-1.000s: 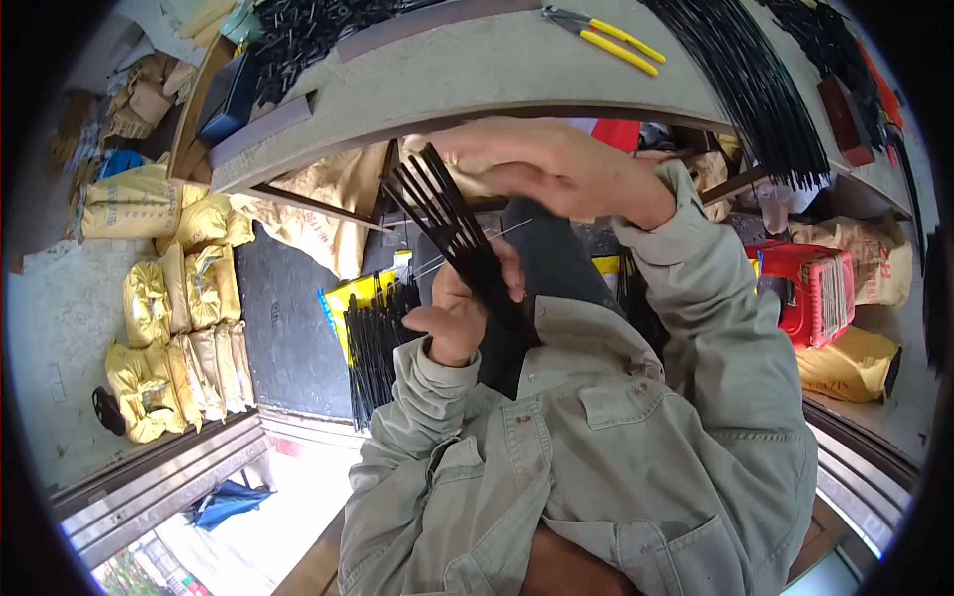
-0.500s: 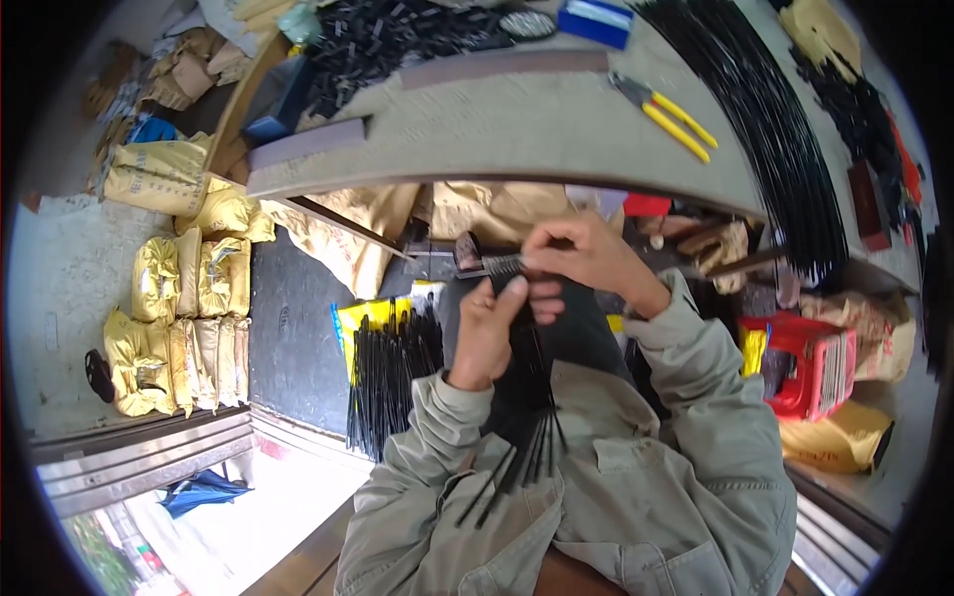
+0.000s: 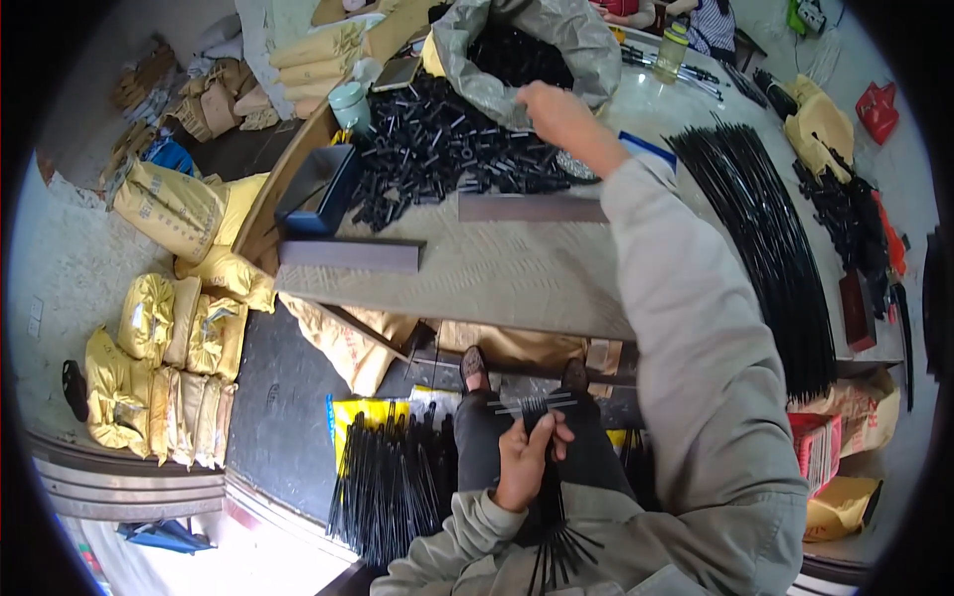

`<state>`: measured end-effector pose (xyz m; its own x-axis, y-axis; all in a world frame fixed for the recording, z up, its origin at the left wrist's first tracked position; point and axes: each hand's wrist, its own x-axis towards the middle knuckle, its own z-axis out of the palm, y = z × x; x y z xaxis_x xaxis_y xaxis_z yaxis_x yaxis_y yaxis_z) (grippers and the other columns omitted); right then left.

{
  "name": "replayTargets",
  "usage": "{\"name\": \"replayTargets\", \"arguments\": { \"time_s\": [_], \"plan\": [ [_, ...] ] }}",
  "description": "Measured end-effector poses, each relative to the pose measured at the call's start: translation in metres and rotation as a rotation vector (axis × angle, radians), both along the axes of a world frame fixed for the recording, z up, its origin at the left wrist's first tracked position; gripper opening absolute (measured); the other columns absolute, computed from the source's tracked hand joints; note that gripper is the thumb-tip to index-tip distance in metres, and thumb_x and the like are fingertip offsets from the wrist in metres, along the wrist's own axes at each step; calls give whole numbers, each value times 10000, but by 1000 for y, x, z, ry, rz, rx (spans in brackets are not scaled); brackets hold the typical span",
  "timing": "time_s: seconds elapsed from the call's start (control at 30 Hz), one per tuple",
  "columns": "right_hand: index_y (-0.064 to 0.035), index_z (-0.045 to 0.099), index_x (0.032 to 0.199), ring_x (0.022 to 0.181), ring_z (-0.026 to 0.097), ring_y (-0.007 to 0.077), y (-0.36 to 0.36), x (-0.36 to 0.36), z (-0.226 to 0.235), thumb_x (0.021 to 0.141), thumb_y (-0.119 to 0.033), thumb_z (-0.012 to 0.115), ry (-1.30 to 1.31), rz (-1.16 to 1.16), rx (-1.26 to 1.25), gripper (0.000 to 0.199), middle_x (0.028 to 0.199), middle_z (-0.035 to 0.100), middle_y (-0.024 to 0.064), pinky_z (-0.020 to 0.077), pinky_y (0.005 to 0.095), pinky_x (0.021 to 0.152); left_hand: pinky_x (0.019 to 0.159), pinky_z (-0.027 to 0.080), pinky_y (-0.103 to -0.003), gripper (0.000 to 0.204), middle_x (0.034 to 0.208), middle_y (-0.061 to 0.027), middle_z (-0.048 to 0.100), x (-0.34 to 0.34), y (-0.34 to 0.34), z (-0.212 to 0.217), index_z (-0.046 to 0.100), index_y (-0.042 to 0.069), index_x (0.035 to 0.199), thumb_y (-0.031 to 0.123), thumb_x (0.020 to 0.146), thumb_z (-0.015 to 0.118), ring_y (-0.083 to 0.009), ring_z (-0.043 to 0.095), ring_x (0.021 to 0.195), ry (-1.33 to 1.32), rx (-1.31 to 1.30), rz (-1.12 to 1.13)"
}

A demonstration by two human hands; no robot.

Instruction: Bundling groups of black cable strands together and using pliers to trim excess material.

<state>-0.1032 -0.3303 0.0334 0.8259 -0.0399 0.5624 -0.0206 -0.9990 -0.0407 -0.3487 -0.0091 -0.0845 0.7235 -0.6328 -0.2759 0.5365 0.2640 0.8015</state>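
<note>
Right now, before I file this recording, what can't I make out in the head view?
Right grip: head view; too small to tell whether it pinches the grey bag.
Black rods: head view; middle stretch hidden by the left grip.
Black pieces in the bag: head view; lower ones hidden by the bag wall.
Person in a patterned top: head view; cut off by the upper edge.

1. I hold a bunch of thin black sticks [image 3: 552, 512] in my left hand [image 3: 523, 464]; their low ends spread like a fan.
2. A crinkly grey bag [image 3: 599, 55] sits open by my right hand [image 3: 559, 115], with small black bits [image 3: 517, 62] inside.
</note>
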Motion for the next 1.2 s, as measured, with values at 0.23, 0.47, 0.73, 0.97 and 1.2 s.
{"name": "replayTargets", "arguments": {
  "time_s": [0.23, 0.47, 0.73, 0.97, 1.2],
  "plan": [
    [-88, 546, 1065, 942, 562, 342, -95, 106, -24, 752, -27, 526, 255, -122, -146, 320, 982, 584, 174, 458, 416, 775, 505, 385, -209, 184, 722, -64, 583, 35, -3, -23, 546, -29, 935, 141, 914, 477, -81, 471, 545, 92, 4, 14],
    [-214, 461, 1244, 926, 574, 352, -122, 133, -63, 809, -126, 515, 193, 274, 34, 448, 1002, 604, 169, 469, 409, 768, 506, 378, -199, 182, 720, -54, 580, 57, -10, -37, 549, -28, 943, 137, 916, 475, -71, 464, 549, 199, 24, -10],
    [-161, 520, 1099, 886, 606, 291, -88, 103, -16, 808, -200, 584, 63, -196, -13, 300, 1010, 604, 120, 473, 349, 731, 504, 379, -201, 187, 717, -53, 579, 52, -18, -37, 548, -32, 939, 139, 916, 476, -71, 466, 548, 172, 18, -46],
    [-125, 539, 990, 786, 613, 278, 0, 33, -2, 785, -249, 630, -136, 275, 350, 256, 869, 607, 99, 476, 353, 671, 486, 372, -220, 178, 688, -76, 566, 41, -14, -29, 536, -26, 907, 142, 914, 478, -97, 462, 528, 117, -2, -32],
    [-118, 579, 920, 793, 584, 257, 33, 16, -41, 765, -231, 655, 25, 339, 109, 206, 875, 602, 65, 457, 329, 674, 486, 372, -217, 180, 687, -73, 564, 28, -12, -23, 534, -22, 912, 150, 913, 481, -97, 461, 525, 97, -1, -28]
  ]
}}
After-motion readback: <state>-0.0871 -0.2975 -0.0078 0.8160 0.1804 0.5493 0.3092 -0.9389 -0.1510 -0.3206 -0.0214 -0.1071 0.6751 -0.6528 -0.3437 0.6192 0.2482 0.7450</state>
